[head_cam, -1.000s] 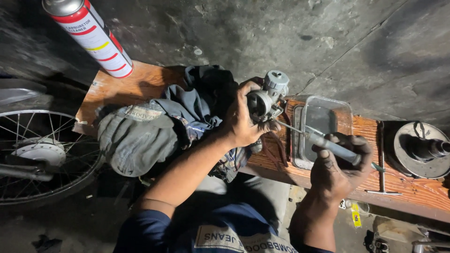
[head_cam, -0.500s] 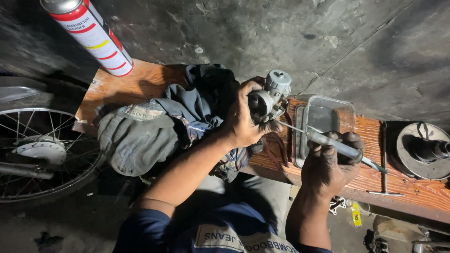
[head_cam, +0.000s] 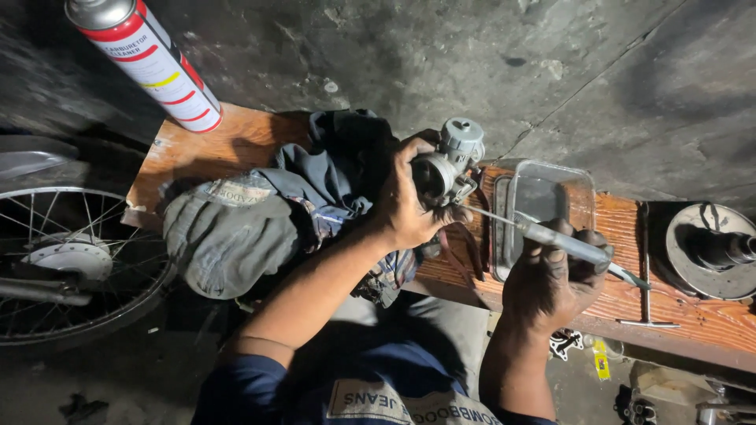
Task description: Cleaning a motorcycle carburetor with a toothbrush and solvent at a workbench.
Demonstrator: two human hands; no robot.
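**Carburettor and screwdriver held over wooden bench**

Hands meet near the middle of the frame. The left hand (head_cam: 409,208) has its fingers wrapped around a small grey metal carburettor (head_cam: 447,164), holding it up just above the wooden bench (head_cam: 236,142), with the round cap pointing to the upper centre. The right hand (head_cam: 551,283), lower right of centre, is closed in a fist around the handle of a screwdriver (head_cam: 543,234); its thin shaft runs up and left, and the tip reaches the underside of the carburettor. Behind the tool stands a clear plastic tub (head_cam: 543,201). A heap of grey and blue rags (head_cam: 268,212) lies left of the left hand. A red-and-white spray can (head_cam: 146,59) slants across the upper left, a spoked wheel (head_cam: 71,267) fills the left edge, and a round metal part (head_cam: 713,248) sits at the right edge.
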